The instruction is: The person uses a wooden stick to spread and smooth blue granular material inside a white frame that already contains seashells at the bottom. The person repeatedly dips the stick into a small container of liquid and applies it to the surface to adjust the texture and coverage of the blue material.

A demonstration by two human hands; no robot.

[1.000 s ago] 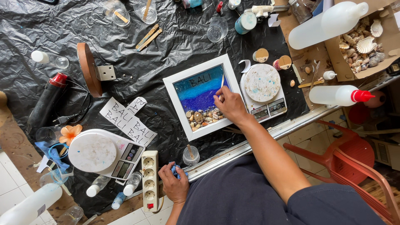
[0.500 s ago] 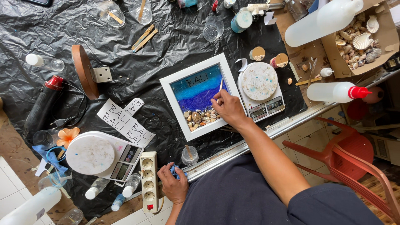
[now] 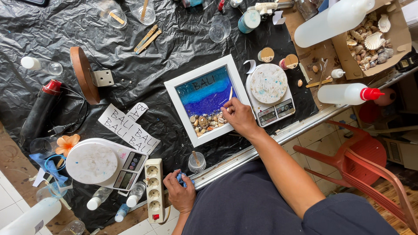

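At frame centre, the right hand (image 3: pixel 238 115) pinches a thin stick (image 3: pixel 229 94) over a white-framed blue panel (image 3: pixel 204 98); the left hand (image 3: pixel 179 193) clutches blue cloth (image 3: pixel 181 177) at the table edge (image 3: pixel 261 146), black sheeting (image 3: pixel 65 39) crowded around.

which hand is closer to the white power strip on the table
Left. The left hand, holding a blue cloth, sits right beside the power strip. The right hand is farther up, over the white picture frame, holding a thin stick.

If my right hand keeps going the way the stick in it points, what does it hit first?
Probably the blue resin surface inside the white frame: the right hand aims its thin stick up across it, toward the black lettering, though the stick's height above the surface is unclear.
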